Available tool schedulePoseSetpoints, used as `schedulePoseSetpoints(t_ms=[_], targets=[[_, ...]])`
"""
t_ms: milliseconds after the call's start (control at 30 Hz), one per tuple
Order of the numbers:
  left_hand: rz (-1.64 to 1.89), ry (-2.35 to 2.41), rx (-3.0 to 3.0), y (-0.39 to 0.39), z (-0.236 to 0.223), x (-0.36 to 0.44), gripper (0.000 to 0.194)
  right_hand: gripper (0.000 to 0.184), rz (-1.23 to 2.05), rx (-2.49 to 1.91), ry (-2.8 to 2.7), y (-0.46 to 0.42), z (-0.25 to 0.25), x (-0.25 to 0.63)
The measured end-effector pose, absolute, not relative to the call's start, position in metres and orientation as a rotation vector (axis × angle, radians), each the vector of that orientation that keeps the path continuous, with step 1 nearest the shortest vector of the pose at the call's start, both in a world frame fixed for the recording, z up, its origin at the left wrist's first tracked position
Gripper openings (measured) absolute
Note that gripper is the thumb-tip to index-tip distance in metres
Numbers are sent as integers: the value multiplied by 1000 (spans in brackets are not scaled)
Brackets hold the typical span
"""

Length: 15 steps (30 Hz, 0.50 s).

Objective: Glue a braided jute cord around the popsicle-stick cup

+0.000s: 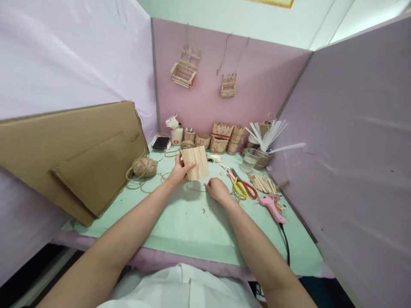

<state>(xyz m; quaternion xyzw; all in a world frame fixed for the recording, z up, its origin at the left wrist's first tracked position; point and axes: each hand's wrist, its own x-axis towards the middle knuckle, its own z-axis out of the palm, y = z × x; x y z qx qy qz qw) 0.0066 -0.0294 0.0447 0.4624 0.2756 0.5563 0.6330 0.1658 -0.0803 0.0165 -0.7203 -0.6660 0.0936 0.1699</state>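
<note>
Two hands are in my view above the green table point(189, 222). My left hand point(178, 173) is closed on the panel point(198, 160) of flat sticks, thumb across its face, holding it tilted up over the middle of the table. My right hand point(218, 190) is curled nearly shut just beside it, pinching a thin piece point(206, 185) too small for me to identify.

Along the back I see a tray point(168, 147) with a phone point(160, 143) in it, a white jar point(176, 136) whose contents I can't make out, a brown pot point(189, 136) with white-topped items inside, and several stick baskets point(219, 144). At the right, a clear cup point(248, 162) has clear liquid in it, and a brown container point(263, 161) near it carries long white strips point(266, 134). Two small baskets point(183, 76) hang on the pink wall point(257, 85)
</note>
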Motion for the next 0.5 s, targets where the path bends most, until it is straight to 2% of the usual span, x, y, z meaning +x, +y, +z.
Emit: schedulePoseSetpoints(t_ms=[233, 500], targets=[[1236, 708, 1056, -33, 47, 7, 90, 13, 784, -1420, -1395, -89, 22, 195], [1209, 756, 1157, -17, 28, 10, 91, 17, 419, -1224, -1360, -103, 43, 191]])
